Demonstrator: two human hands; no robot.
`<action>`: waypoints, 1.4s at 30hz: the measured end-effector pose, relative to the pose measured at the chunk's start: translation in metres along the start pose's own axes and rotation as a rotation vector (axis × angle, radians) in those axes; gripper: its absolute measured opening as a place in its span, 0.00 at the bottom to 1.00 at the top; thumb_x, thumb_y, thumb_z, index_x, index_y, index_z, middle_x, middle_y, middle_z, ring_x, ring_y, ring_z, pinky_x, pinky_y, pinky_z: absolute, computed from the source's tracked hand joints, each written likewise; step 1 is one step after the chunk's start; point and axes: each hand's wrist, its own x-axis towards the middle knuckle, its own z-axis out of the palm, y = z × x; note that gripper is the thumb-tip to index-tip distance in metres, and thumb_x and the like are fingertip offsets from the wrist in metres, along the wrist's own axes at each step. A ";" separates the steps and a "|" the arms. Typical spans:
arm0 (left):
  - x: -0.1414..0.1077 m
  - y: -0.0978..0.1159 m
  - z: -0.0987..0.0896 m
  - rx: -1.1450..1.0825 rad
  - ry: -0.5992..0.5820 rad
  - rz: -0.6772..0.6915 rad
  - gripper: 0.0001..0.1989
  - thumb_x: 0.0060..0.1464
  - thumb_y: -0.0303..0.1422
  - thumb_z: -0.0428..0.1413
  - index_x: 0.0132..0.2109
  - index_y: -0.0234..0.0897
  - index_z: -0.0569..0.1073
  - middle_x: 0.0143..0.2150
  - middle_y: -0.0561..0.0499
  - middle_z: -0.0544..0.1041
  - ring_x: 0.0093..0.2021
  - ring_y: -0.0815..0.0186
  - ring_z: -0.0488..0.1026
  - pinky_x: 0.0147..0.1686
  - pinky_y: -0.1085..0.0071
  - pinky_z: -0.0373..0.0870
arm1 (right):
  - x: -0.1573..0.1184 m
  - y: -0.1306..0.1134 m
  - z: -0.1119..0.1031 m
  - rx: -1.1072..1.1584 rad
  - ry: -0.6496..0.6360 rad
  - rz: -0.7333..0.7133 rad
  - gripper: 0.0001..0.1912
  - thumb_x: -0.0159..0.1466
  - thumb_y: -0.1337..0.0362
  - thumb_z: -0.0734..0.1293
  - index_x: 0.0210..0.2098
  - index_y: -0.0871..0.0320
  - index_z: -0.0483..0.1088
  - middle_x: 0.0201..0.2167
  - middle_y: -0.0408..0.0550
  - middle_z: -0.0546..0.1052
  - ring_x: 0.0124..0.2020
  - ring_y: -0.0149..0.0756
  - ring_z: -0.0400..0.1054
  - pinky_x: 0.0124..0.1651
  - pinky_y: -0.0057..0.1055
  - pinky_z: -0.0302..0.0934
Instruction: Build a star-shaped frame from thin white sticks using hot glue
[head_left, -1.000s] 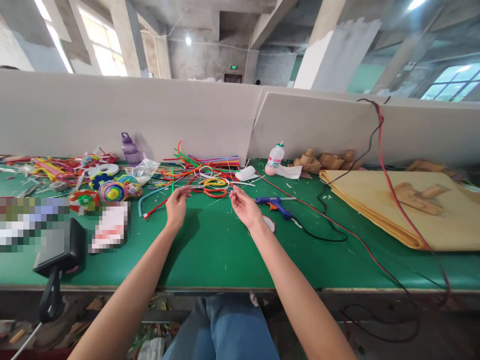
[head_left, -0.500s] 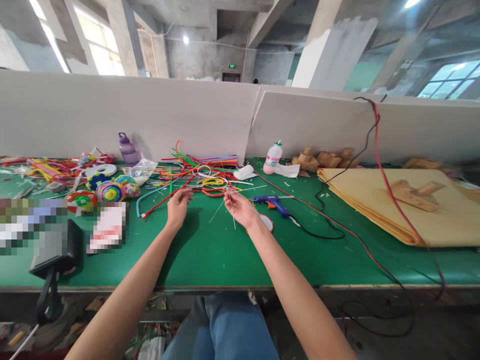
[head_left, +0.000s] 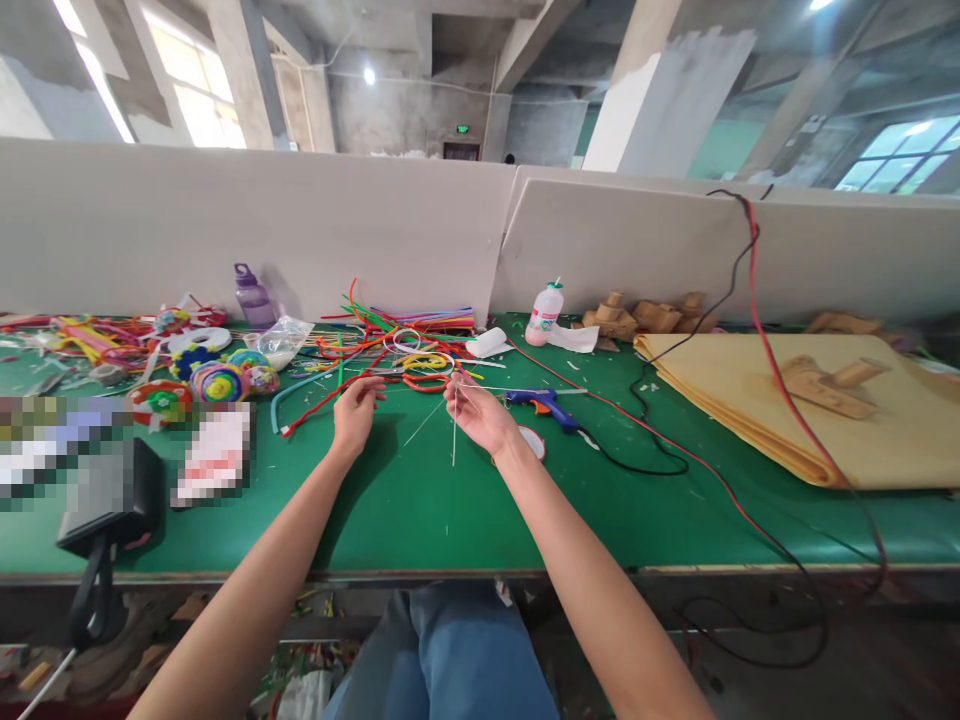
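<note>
My right hand (head_left: pixel 480 412) pinches several thin white sticks (head_left: pixel 454 440) that fan out in different directions, one of them down toward me and another to the right. Across a small gap is my left hand (head_left: pixel 357 412), its fingers loosely bent and apart, with nothing visible in them. Just beyond both hands lies a tangle of red, green and yellow pipe cleaners (head_left: pixel 375 335), with white rings (head_left: pixel 407 341) on it. A blue glue gun (head_left: pixel 551 408) rests to the right of my right hand. Partly hidden by my right wrist is a small round white item with a red rim (head_left: pixel 534 443).
On the left stand a purple bottle (head_left: pixel 255 300), colourful round ornaments (head_left: pixel 220 382) and a black device (head_left: pixel 112 495). A pink-and-white bottle (head_left: pixel 545 315) is at the back. Right, a folded yellow sheet (head_left: pixel 750 420) carries a wooden piece (head_left: pixel 829 387). Red and black cables (head_left: pixel 776 350) cross there.
The thin sticks in my right hand have turned, so their ends point in slightly different directions. Both hands stay nearly in the same place.
</note>
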 end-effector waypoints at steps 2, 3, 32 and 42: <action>0.000 0.000 0.000 0.002 0.001 0.000 0.13 0.48 0.30 0.48 0.40 0.35 0.74 0.37 0.47 0.77 0.31 0.67 0.74 0.28 0.72 0.68 | 0.000 0.000 0.000 -0.005 -0.012 -0.003 0.08 0.55 0.75 0.69 0.33 0.58 0.73 0.28 0.41 0.77 0.30 0.24 0.72 0.30 0.18 0.66; 0.000 0.000 0.000 0.002 0.000 0.001 0.13 0.48 0.30 0.48 0.40 0.36 0.74 0.37 0.47 0.78 0.31 0.67 0.74 0.28 0.72 0.68 | 0.000 0.001 0.000 -0.008 -0.018 -0.005 0.08 0.55 0.75 0.69 0.33 0.58 0.73 0.28 0.41 0.77 0.30 0.24 0.72 0.30 0.19 0.66; -0.027 0.037 0.016 -0.259 -0.488 0.128 0.17 0.51 0.37 0.59 0.48 0.40 0.74 0.51 0.45 0.74 0.49 0.58 0.72 0.47 0.64 0.70 | -0.001 0.019 0.005 0.018 -0.034 0.084 0.07 0.58 0.78 0.66 0.34 0.63 0.73 0.29 0.45 0.79 0.33 0.25 0.75 0.38 0.14 0.69; -0.029 0.035 0.020 -0.121 -0.332 0.215 0.12 0.52 0.39 0.58 0.40 0.37 0.77 0.41 0.46 0.78 0.42 0.61 0.74 0.42 0.67 0.72 | 0.001 0.028 0.007 0.010 -0.014 0.128 0.08 0.57 0.79 0.65 0.32 0.64 0.73 0.28 0.43 0.79 0.31 0.23 0.74 0.36 0.10 0.68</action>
